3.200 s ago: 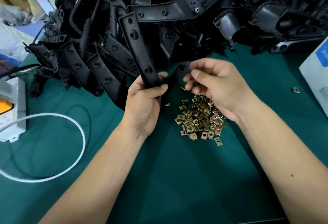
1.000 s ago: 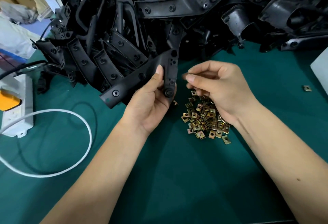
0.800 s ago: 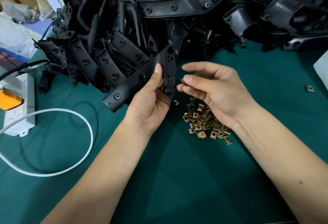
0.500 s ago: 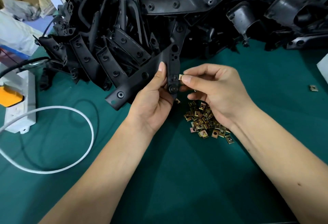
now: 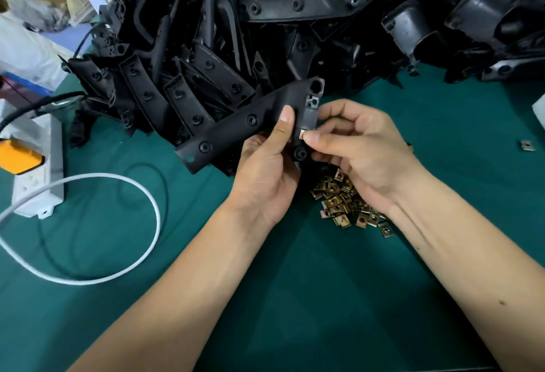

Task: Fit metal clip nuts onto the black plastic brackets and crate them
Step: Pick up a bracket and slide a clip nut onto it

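Head view: a person's two bare hands work over a green worktop [image 5: 324,298], a bracket held between them.
Power strip: a white power strip [image 5: 44,165] with an orange plug sits at the worktop's left edge; a white cable [image 5: 141,191] loops out from it across the mat.
Bracket pile: a heap of black plastic brackets [image 5: 265,32] runs along the far edge, almost from corner to corner.
Left hand: the left hand [image 5: 268,171] grips the held bracket [image 5: 244,124] near its right end, thumb laid up its face, fingers wrapped behind.
Clip nut: a clip nut [image 5: 302,134] sits at the bracket's right edge, just below a square slot.
Right hand: the right hand [image 5: 362,147] pinches that clip nut between thumb and forefinger, pressing it against the bracket.
Nut heap: loose brass-coloured clip nuts [image 5: 348,203] lie under the right wrist; one stray nut [image 5: 527,145] lies near the right edge.
Doing it well: keep the bracket braced, square the nut to the edge, then push straight until its hole lines up; a skewed push would probably jam or flick the nut away.
Room: cardboard and white bags [image 5: 26,53] beyond the far-left corner; no crate is in sight.
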A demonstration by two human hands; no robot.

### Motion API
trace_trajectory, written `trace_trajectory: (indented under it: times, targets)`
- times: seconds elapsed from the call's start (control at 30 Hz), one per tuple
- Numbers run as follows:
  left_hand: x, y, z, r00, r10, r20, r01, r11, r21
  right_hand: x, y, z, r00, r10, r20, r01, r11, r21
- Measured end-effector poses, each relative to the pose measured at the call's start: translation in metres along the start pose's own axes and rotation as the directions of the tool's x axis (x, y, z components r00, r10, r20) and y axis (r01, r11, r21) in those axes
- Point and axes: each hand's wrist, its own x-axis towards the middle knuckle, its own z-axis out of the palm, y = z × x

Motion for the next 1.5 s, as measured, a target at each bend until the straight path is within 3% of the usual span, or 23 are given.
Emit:
trace_trajectory:
  times: [0.2, 0.27, 0.3, 0.37, 0.43, 0.47, 0.73, 0.83, 0.93, 1.03, 1.1, 1.17, 1.23, 1.5]
  targets:
    - [0.006, 0.017, -0.001, 0.998, 0.06, -0.019, -0.059, 0.997, 0.055, 0.004, -0.004, -0.003, 0.998, -0.055, 0.026, 0.057, 0.995, -0.086]
    - [0.01, 0.027, -0.005, 0.997, 0.064, -0.033, -0.064, 0.998, -0.001, 0.007, -0.003, -0.007, 0.989, -0.147, -0.014, 0.136, 0.941, -0.31]
    - [0.012, 0.031, -0.008, 0.998, 0.06, -0.035, -0.061, 0.998, -0.033, 0.008, -0.001, -0.009, 0.973, -0.23, -0.014, 0.19, 0.836, -0.514]
    - [0.013, 0.035, -0.011, 0.997, 0.063, -0.047, -0.066, 0.995, -0.071, 0.008, 0.005, -0.011, 0.937, -0.33, 0.119, 0.278, 0.494, -0.824]
    - [0.014, 0.035, -0.013, 0.996, 0.064, -0.056, -0.069, 0.994, -0.084, 0.007, 0.007, -0.005, 0.937, -0.239, 0.256, 0.31, 0.225, -0.924]
    - [0.014, 0.034, -0.014, 0.997, 0.062, -0.054, -0.067, 0.994, -0.089, 0.006, 0.007, -0.001, 0.944, -0.177, 0.279, 0.305, 0.14, -0.942]
    - [0.015, 0.027, -0.016, 0.998, 0.036, -0.059, -0.044, 0.99, -0.137, 0.004, 0.005, 0.006, 0.929, -0.126, 0.347, 0.359, 0.087, -0.929]
    - [0.014, 0.026, -0.014, 0.998, 0.017, -0.06, -0.025, 0.992, -0.125, 0.007, 0.005, -0.001, 0.929, -0.178, 0.325, 0.354, 0.171, -0.919]
    - [0.012, 0.024, -0.011, 0.997, 0.003, -0.079, -0.012, 0.993, -0.117, 0.007, 0.001, -0.008, 0.944, -0.269, 0.189, 0.293, 0.43, -0.854]
    - [0.01, 0.023, -0.008, 0.998, -0.027, -0.061, 0.023, 0.998, -0.066, 0.008, 0.0, -0.011, 0.964, -0.264, -0.04, 0.196, 0.801, -0.565]
    - [0.008, 0.021, -0.006, 0.998, -0.054, -0.038, 0.052, 0.998, -0.048, 0.007, -0.003, -0.01, 0.972, -0.183, -0.149, 0.14, 0.955, -0.261]
    - [0.006, 0.018, -0.004, 0.998, -0.066, -0.024, 0.065, 0.997, -0.049, 0.006, -0.006, -0.009, 0.977, -0.094, -0.192, 0.093, 0.996, -0.016]
    - [0.005, 0.016, -0.003, 0.998, -0.058, -0.008, 0.058, 0.998, -0.037, 0.006, -0.008, -0.009, 0.982, -0.043, -0.186, 0.059, 0.995, 0.082]
    - [0.003, 0.015, -0.002, 1.0, -0.008, 0.014, 0.008, 1.0, -0.004, 0.005, -0.007, -0.007, 0.982, -0.043, -0.182, 0.062, 0.993, 0.104]
